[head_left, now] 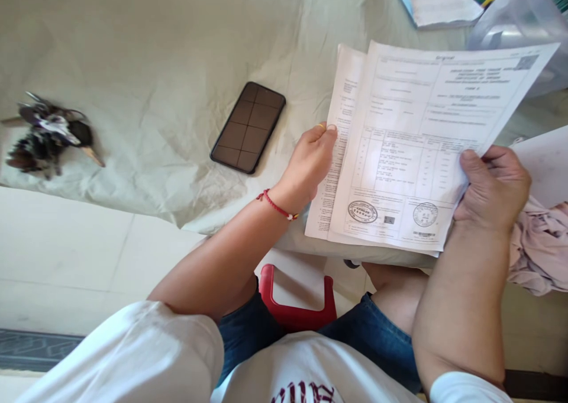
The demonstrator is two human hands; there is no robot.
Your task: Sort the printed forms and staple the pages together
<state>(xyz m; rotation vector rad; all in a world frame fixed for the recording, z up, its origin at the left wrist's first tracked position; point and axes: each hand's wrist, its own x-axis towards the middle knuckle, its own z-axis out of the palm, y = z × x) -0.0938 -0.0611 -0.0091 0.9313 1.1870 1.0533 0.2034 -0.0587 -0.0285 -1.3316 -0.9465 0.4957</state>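
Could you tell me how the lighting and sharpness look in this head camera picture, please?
Head view: bright daylight washes the cloth and papers, whose print is too soft to read; the phone screen mirrors a window grid; the keys look blurred; the left hand and right hand are clear.

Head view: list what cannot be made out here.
- Printed sheets, held by left hand and right hand: text too small and blurred to read.
- Back sheet: mostly covered by the front one.
- Clear plastic bin: cut by the top-right edge.
- Bunch of keys: blurred, count unclear.
- Red stool: largely hidden by the legs.
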